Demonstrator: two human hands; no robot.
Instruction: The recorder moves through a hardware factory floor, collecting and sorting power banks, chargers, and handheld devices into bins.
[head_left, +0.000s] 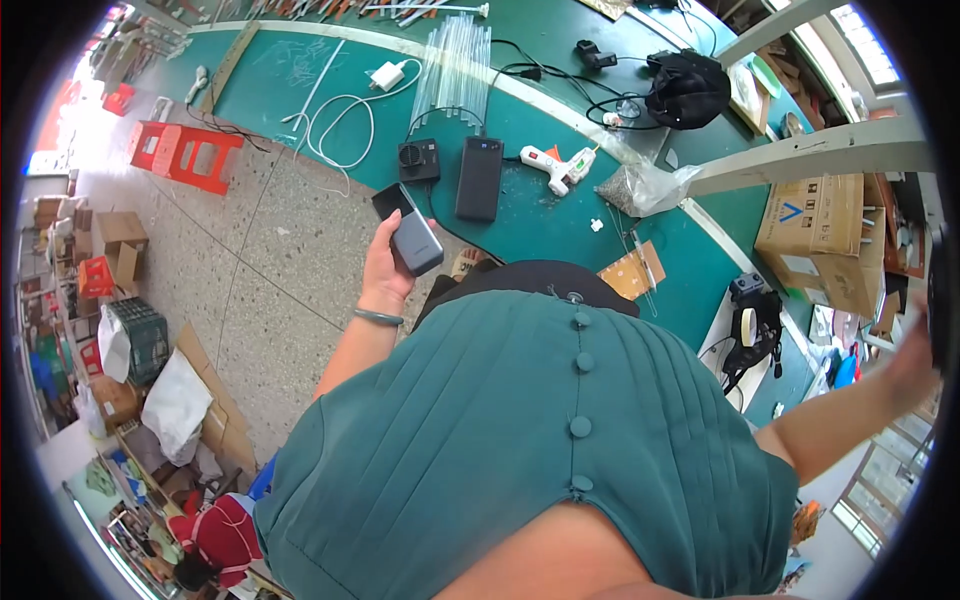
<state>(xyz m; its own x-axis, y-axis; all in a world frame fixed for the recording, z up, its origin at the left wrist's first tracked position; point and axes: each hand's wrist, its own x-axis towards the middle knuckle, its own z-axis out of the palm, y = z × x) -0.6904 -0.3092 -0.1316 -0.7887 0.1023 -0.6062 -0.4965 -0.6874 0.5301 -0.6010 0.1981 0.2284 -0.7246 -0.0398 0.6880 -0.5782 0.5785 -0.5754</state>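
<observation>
My left hand (385, 268) is raised in front of me and grips a grey slab-shaped power bank (415, 242) with a black phone (392, 200) behind it. A bangle sits on that wrist. Just beyond it on the green table (560, 225) lie a black power bank (479, 177) and a small black square device (418, 160). My right hand (915, 365) reaches far out to the right edge of the picture, blurred, next to a dark object (940, 295) at the rim. Whether it holds that object is unclear.
A white glue gun (558, 166), a clear bag of small parts (640, 187), a white charger with cable (388, 76), clear rods (455, 62) and a black bag (688, 88) lie on the table. Cardboard boxes (820, 240) stand right; red stools (185, 150) and boxes stand left.
</observation>
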